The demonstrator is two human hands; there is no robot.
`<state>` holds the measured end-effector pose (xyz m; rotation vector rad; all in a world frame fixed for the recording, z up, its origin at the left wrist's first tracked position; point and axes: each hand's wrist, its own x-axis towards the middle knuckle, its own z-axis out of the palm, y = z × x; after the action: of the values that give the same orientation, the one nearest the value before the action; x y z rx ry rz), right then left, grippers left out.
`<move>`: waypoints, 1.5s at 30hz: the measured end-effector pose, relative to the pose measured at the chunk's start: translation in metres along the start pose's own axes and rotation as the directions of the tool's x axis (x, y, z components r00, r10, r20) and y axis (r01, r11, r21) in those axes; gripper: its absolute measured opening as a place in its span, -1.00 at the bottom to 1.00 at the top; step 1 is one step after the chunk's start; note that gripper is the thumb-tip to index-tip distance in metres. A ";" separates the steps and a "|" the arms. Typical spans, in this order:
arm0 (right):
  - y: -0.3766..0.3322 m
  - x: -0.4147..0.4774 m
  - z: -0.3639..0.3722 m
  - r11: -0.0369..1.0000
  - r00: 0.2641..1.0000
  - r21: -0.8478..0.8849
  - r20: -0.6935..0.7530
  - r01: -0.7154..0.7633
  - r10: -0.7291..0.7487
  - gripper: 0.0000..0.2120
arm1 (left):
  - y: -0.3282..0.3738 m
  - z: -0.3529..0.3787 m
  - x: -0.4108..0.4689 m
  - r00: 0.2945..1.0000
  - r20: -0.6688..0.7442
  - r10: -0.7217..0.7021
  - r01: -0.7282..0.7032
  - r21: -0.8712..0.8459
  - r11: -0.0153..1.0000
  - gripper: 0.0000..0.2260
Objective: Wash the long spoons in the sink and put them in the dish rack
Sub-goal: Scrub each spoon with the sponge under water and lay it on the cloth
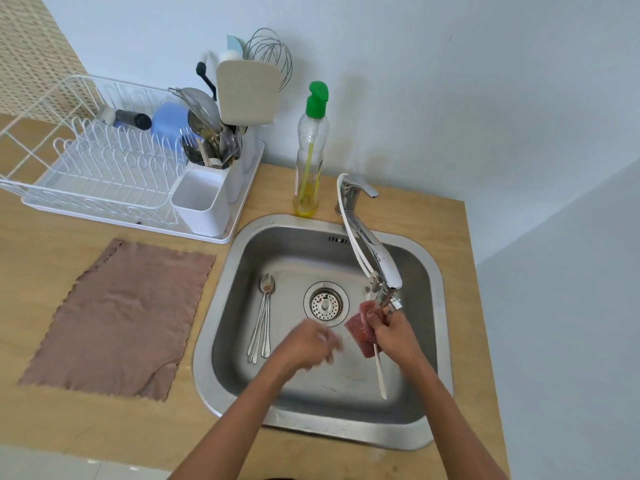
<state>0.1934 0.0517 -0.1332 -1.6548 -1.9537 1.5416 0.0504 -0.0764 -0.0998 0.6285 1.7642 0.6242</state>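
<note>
Right hand [394, 336]: your fingers curl round red scrubber [360, 332] and long spoon [380, 372] — scrub its bowl beneath the tap [375, 258]
Left hand [311, 344]: blurred, grip unreadable — steady the handle

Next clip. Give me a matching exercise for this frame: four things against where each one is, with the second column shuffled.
Things
1. loose spoons
2. red mesh scrubber
3. soap bottle
4. brown cloth

Places
A. flat on the counter, left of the sink
B. held in the right hand by the faucet spout
C. on the basin floor, left of the drain
D. upright on the counter behind the sink

Pairs: 1-C, 2-B, 3-D, 4-A
</note>
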 end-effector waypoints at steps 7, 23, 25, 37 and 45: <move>-0.005 0.000 0.011 0.976 0.993 -0.199 0.098 0.090 -0.071 -0.80 | 0.034 -0.003 0.074 0.954 -0.255 0.159 -0.155 0.039 0.987 -0.82; -0.017 -0.001 0.000 0.980 0.973 -0.191 0.231 0.048 -0.003 -0.74 | 0.054 -0.011 0.089 0.869 -0.469 0.156 -0.224 -0.091 0.970 -0.85; -0.002 -0.005 -0.006 0.976 0.958 -0.209 0.285 0.067 -0.005 -0.81 | 0.049 -0.027 0.089 0.848 -0.514 0.130 -0.222 -0.120 0.968 -0.83; -0.017 -0.005 -0.014 0.999 0.966 -0.044 0.256 -0.029 0.039 -0.73 | 0.026 -0.041 0.072 0.842 -0.534 0.079 -0.189 -0.154 0.970 -0.83; 0.004 -0.004 -0.026 1.000 0.998 -0.009 0.054 0.020 -0.019 -0.67 | -0.004 -0.045 0.050 0.811 -0.585 -0.037 -0.153 -0.272 0.950 -0.83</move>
<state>0.2147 0.0634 -0.1225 -1.6095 -2.0010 1.5881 -0.0065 -0.0492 -0.1255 0.2790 2.1523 1.2121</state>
